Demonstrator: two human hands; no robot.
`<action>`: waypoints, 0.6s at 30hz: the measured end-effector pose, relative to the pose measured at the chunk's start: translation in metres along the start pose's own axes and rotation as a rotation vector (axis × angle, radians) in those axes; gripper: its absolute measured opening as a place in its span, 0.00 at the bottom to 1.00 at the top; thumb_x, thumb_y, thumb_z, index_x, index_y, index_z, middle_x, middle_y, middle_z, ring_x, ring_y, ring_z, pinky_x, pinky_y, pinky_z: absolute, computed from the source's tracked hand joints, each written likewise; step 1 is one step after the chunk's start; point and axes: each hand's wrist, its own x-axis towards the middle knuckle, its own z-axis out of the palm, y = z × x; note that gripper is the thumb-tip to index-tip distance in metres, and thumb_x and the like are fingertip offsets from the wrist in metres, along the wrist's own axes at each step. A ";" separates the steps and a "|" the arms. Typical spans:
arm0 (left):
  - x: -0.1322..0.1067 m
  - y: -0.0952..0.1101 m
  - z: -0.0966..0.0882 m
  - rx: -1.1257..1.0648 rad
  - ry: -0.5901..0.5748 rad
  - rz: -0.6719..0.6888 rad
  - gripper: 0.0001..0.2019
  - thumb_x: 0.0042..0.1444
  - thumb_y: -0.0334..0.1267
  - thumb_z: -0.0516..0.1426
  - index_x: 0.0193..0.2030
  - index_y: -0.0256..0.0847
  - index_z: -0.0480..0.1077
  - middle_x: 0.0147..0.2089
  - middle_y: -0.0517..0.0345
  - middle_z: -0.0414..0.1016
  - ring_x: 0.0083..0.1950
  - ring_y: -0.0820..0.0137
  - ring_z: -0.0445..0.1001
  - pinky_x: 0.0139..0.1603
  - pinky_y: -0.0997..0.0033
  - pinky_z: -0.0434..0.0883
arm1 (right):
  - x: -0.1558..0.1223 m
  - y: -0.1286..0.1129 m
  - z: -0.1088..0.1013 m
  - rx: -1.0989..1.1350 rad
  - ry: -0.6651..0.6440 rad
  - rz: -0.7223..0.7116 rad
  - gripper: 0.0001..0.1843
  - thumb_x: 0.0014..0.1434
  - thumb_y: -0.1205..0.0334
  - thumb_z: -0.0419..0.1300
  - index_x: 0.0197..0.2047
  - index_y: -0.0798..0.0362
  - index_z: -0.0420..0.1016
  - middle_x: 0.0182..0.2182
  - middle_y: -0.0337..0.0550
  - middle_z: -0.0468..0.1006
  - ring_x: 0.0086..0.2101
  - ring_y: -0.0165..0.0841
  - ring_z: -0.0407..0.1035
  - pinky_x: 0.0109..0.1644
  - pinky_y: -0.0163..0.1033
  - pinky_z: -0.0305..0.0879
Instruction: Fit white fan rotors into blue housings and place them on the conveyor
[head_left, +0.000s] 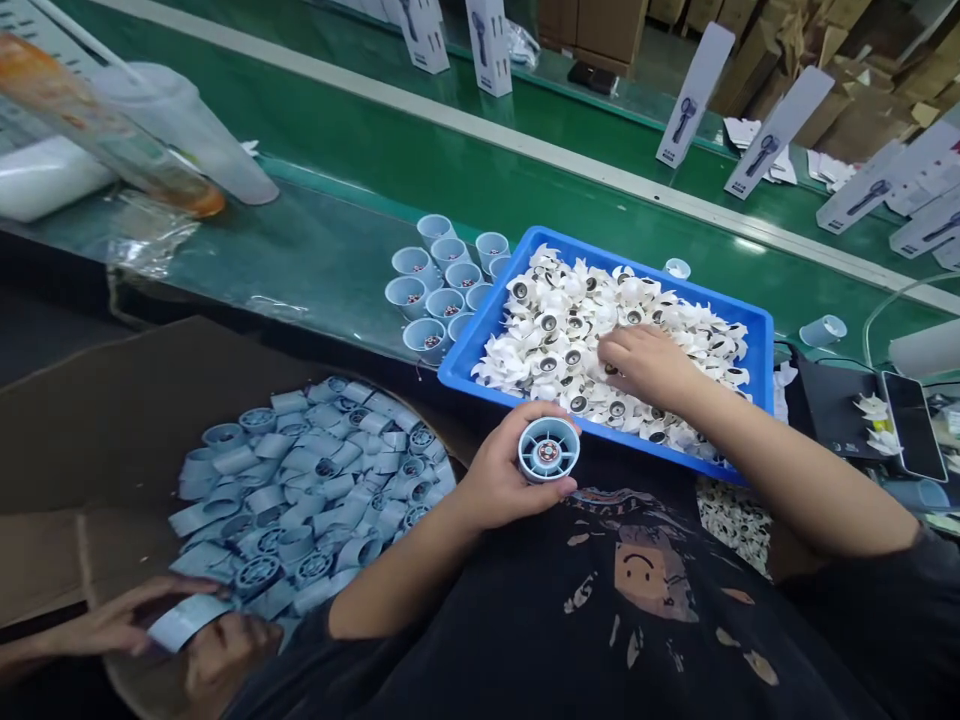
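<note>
My left hand [499, 468] is wrapped round a light-blue fan housing [549, 449], its spoked open end facing me and a small round red-and-silver part in its middle. My right hand [651, 365] reaches into a blue tray [760, 345] heaped with white fan impellers [574, 335] that have dark hubs. Its fingers are bent down among them, and whether they grip one is hidden. Left of the tray stand several upright blue housings [426, 338] with similar parts inside.
A large carton [142, 400] at lower left holds many blue housings [300, 500]. Another person's hands [225, 645] hold one over it. White printed boxes [491, 45] stand along the green conveyor belt [315, 110]. A phone [911, 425] lies at right; plastic cups [187, 130] stand at left.
</note>
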 end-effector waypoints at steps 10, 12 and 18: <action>0.006 -0.001 0.000 -0.032 -0.049 0.044 0.28 0.47 0.40 0.69 0.54 0.43 0.66 0.47 0.49 0.77 0.48 0.60 0.77 0.51 0.59 0.72 | -0.057 -0.040 0.010 0.251 -0.083 0.274 0.29 0.63 0.72 0.49 0.67 0.52 0.58 0.54 0.51 0.75 0.49 0.41 0.73 0.49 0.44 0.70; 0.008 -0.002 0.005 -0.040 -0.037 0.048 0.28 0.48 0.40 0.68 0.55 0.44 0.64 0.48 0.50 0.77 0.49 0.61 0.77 0.52 0.60 0.71 | -0.045 -0.045 0.012 0.306 -0.076 0.325 0.25 0.63 0.71 0.50 0.64 0.53 0.63 0.53 0.50 0.76 0.50 0.40 0.72 0.51 0.43 0.69; 0.009 -0.003 0.006 0.110 0.049 0.083 0.30 0.43 0.41 0.72 0.51 0.45 0.64 0.47 0.52 0.77 0.49 0.61 0.77 0.53 0.60 0.71 | -0.021 -0.049 0.007 0.354 -0.090 0.362 0.15 0.59 0.71 0.55 0.48 0.53 0.75 0.44 0.47 0.79 0.43 0.39 0.73 0.43 0.41 0.68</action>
